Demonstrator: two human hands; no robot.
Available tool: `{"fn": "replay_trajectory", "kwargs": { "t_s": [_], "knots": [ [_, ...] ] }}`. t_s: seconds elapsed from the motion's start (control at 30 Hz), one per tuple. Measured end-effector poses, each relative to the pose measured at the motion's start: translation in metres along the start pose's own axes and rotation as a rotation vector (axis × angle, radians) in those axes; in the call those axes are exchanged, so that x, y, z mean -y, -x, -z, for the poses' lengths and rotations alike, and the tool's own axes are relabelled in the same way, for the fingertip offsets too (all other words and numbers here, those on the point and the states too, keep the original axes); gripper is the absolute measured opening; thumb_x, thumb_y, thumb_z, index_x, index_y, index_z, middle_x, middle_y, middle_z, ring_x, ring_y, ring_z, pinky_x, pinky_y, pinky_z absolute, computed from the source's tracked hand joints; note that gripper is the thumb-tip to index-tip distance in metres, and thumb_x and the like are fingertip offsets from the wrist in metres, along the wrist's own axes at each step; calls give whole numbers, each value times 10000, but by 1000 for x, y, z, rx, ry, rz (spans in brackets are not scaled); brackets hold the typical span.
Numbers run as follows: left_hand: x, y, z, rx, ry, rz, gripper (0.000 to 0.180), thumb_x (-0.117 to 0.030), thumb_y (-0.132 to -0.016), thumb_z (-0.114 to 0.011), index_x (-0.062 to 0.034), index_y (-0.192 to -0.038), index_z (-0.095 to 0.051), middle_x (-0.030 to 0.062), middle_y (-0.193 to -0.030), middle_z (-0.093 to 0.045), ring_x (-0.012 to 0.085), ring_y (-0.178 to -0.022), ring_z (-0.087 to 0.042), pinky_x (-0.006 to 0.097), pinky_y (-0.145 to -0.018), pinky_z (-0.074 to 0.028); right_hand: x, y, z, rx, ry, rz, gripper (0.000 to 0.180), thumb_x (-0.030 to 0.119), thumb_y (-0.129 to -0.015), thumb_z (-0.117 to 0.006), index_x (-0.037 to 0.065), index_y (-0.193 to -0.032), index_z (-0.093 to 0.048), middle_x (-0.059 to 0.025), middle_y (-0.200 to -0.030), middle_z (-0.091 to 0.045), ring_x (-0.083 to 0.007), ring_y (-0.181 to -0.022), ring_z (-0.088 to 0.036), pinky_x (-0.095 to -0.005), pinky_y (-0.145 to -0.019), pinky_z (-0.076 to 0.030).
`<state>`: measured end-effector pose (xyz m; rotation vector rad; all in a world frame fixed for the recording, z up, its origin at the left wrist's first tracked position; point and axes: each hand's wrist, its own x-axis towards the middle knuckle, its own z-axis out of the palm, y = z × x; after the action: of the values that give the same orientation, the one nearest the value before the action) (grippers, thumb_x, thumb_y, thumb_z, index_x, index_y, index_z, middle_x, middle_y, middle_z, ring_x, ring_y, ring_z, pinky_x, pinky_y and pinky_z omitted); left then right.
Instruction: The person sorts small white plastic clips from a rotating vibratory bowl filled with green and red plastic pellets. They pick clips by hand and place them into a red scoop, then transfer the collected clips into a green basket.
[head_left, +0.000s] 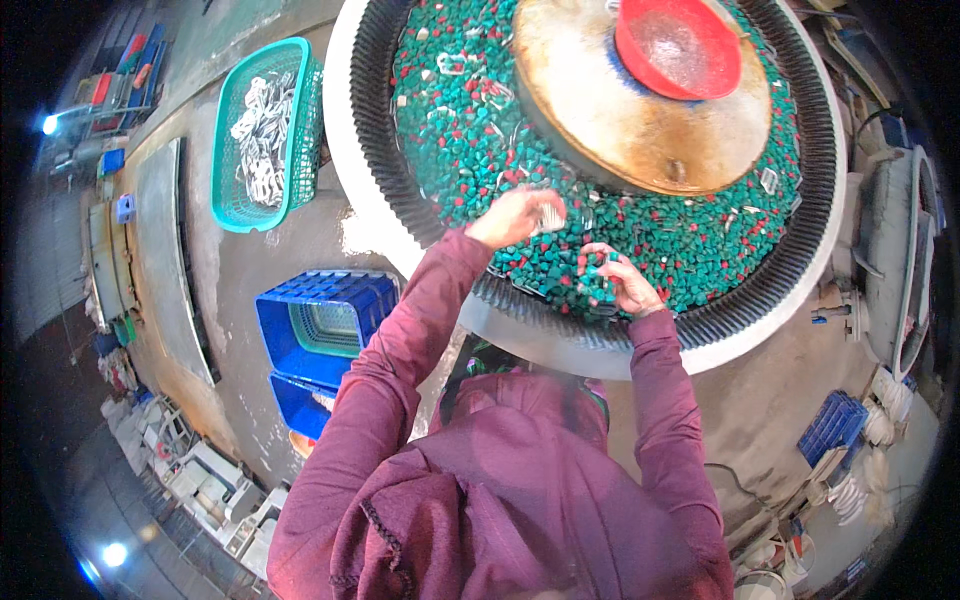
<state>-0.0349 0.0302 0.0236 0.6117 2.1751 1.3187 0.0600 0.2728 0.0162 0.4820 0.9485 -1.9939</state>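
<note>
A large round vibratory tub with a pale rim (345, 110) and a dark ribbed inner wall stands in front of me. Green and red tumbling stones (465, 165) fill it, with silver metal frame-shaped parts (768, 181) scattered among them. My left hand (512, 217) is above the stones, its fingers closed on a few small silver metal pieces (549, 217). Lower and to the right, my right hand (625, 284) curls its fingers at the stones' surface. Whatever lies in those fingers is too small to make out.
A red bowl (628, 60) rests on the tub's stained central dome (570, 120). Left of the tub stands a teal basket (222, 165) of silver parts (265, 140). Blue crates (275, 325) sit on the floor nearer me. Another blue crate (832, 428) is at the right.
</note>
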Motion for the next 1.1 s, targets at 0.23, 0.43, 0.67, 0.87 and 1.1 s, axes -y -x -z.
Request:
{"fn": "replay_trajectory", "kwargs": {
  "t_s": [0.23, 0.43, 0.67, 0.87, 1.1],
  "knots": [
    [-80, 16, -50, -165, -249, -35, 312, -258, -758, -636, -62, -1002, -637, 188, -955, -479, 328, -948, -442, 417, -865, -390, 9, 33, -23, 142, -453, 272, 713, 394, -779, -520, 106, -1391, -295, -155, -1286, -470, -363, -1079, -529, -588, -782, -482],
    [-114, 1, -40, -289, 7, -35, 237, -121, -811, -606, -73, -1042, -630, 128, -949, -546, 269, -911, -532, 348, -796, -448, 21, 48, -45, 95, -603, 409, 658, 526, -866, -447, 127, -1374, -325, -192, -1252, -478, -423, -1098, -501, -620, -877, -415],
    [-111, -3, -34, -277, -122, -95, 189, -114, -812, -593, -80, -993, -632, 138, -986, -612, 282, -847, -593, 359, -744, -468, 14, 59, -34, -214, -445, 469, 438, 346, -888, -537, 101, -1235, -431, -144, -1074, -543, -330, -1003, -569, -533, -828, -494],
    [-137, -2, -67, -264, -379, -184, 254, -170, -721, -690, -66, -944, -626, 186, -970, -531, 358, -855, -554, 420, -737, -465, 7, 49, -34, -265, -454, 498, 386, 408, -885, -531, 149, -1171, -506, -16, -1086, -541, -160, -962, -527, -458, -830, -493],
    [-179, -58, -2, -541, -447, -299, 170, -116, -769, -622, -26, -899, -560, 193, -914, -512, 388, -851, -534, 447, -706, -453, 19, 76, -20, -545, 160, 506, 689, 400, -833, -592, 64, -1374, -328, -151, -1348, -415, -284, -1274, -346, -389, -1043, -265]
  ]
}}
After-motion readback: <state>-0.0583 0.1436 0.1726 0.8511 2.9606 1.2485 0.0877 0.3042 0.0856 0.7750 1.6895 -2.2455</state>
